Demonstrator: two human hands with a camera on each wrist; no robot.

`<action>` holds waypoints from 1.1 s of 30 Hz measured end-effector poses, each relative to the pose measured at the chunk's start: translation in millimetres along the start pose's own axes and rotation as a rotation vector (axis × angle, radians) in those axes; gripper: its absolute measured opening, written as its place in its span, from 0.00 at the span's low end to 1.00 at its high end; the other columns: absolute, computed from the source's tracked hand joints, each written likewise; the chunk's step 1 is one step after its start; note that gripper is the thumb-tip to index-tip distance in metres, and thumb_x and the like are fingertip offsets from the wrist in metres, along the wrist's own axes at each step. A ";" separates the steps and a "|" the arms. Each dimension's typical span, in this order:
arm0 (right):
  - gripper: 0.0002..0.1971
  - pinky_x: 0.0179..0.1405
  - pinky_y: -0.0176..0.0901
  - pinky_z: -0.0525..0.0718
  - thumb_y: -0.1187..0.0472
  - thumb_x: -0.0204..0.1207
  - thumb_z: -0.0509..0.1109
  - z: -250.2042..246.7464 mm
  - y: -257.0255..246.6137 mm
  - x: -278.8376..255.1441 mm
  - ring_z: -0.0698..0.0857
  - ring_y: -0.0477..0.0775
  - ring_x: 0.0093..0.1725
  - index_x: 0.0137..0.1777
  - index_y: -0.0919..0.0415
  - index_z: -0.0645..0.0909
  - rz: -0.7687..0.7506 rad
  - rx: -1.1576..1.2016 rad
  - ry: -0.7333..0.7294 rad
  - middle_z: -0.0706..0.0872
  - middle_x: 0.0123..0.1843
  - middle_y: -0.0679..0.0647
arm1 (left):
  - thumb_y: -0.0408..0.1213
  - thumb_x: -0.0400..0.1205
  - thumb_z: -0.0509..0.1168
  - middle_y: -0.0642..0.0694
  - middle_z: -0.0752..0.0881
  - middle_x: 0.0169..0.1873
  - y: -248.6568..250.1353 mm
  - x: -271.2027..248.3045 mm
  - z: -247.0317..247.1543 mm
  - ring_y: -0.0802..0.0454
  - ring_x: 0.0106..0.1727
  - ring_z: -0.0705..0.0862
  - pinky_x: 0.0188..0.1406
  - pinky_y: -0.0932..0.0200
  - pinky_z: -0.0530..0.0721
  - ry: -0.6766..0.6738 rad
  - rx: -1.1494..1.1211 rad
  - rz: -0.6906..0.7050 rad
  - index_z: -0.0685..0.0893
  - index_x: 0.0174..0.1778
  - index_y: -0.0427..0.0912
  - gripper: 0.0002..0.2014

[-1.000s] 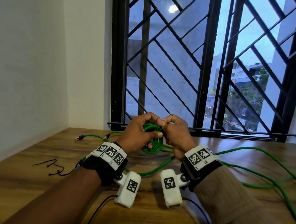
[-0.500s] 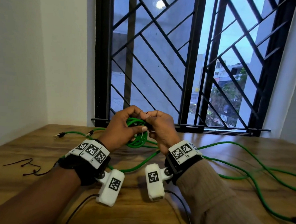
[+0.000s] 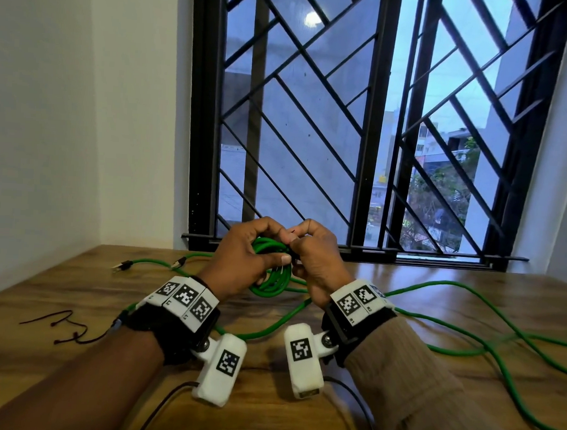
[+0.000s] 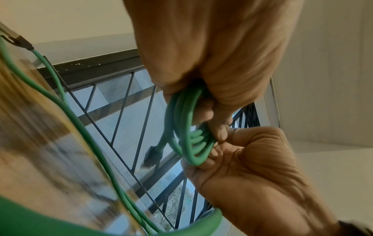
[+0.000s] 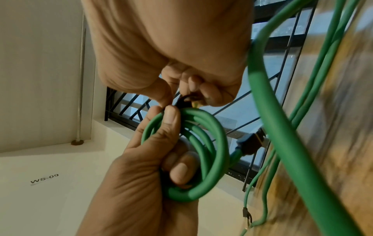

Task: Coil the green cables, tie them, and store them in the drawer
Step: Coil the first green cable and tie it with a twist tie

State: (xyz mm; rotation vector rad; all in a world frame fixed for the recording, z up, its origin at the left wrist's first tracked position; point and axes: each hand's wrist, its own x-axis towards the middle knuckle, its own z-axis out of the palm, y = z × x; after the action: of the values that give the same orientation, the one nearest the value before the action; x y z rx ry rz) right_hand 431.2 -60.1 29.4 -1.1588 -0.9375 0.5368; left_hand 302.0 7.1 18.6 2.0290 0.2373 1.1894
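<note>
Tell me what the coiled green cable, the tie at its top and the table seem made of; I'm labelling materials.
Coiled green cable: smooth matte jacket, likely rubber or PVC; it bends into tight loops without kinking.
Tie: thin, dark and pinched by the right hand, perhaps coated wire or cord; too small to tell.
Table: brown wood grain with a slight sheen, either wood or laminate.

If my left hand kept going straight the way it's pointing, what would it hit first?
Likely the window grille: the left hand, gripping the green coil, points toward it; depth unclear.
</note>
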 end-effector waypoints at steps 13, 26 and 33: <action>0.12 0.18 0.35 0.69 0.73 0.81 0.70 -2.5 0.2 1.0 0.74 0.47 0.26 0.39 0.58 0.78 -0.063 0.020 -0.008 0.81 0.34 0.56 | 0.25 0.80 0.76 0.47 0.91 0.46 3.8 0.0 -0.2 0.43 0.23 0.82 0.22 0.53 0.84 -0.025 0.020 0.017 0.87 0.50 0.46 0.11; 0.15 0.50 0.58 0.90 0.54 0.82 0.73 -7.0 -4.3 -4.5 0.92 0.62 0.49 0.62 0.64 0.88 -0.003 0.012 -0.125 0.93 0.49 0.62 | 0.27 0.83 0.73 0.41 0.89 0.45 -0.6 8.9 -3.6 0.36 0.28 0.80 0.28 0.44 0.83 0.139 -0.104 0.075 0.84 0.54 0.43 0.08; 0.15 0.43 0.48 0.90 0.65 0.78 0.81 -17.2 -24.7 -9.9 0.94 0.57 0.46 0.63 0.62 0.86 -0.083 -0.120 -0.113 0.95 0.45 0.60 | 0.27 0.85 0.69 0.36 0.88 0.43 6.0 14.4 -13.5 0.45 0.28 0.81 0.30 0.55 0.85 0.207 -0.246 0.044 0.80 0.62 0.41 0.12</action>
State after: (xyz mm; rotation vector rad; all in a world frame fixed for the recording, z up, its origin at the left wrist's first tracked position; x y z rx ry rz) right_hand 438.0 -85.3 47.4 -1.2008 -1.1231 0.4885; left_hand 297.7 17.1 36.2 1.7088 0.1394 1.3857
